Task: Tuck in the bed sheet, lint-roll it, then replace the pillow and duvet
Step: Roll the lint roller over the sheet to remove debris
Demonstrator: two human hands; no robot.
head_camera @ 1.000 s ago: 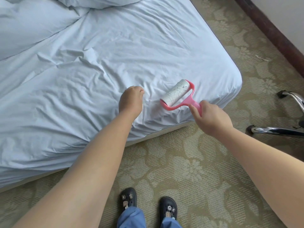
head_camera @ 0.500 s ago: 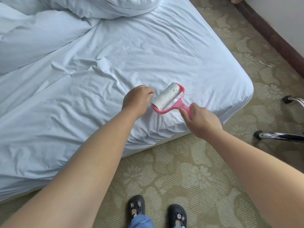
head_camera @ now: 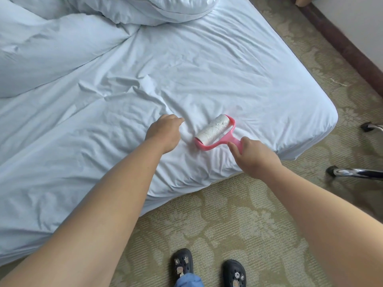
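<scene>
A pale blue bed sheet [head_camera: 207, 65] covers the mattress, wrinkled near its front edge. My right hand [head_camera: 255, 156] grips the pink handle of a lint roller [head_camera: 213, 131], whose white roll lies on the sheet near the bed's front corner. My left hand [head_camera: 163, 131] rests on the sheet just left of the roller with its fingers curled under; whether it pinches the fabric I cannot see. A pale blue duvet [head_camera: 47, 50] is bunched at the far left, and a pillow [head_camera: 165, 9] lies at the top of the bed.
Patterned beige carpet [head_camera: 238, 220] lies in front of and to the right of the bed. Chrome chair legs [head_camera: 356, 172] stand at the right edge. A dark wooden skirting board [head_camera: 342, 44] runs along the wall. My dark clogs [head_camera: 234, 272] stand below.
The roller has moved a little away from me and to the right across the sheet. My left hand stays pressed beside it; the gap between them has widened.
</scene>
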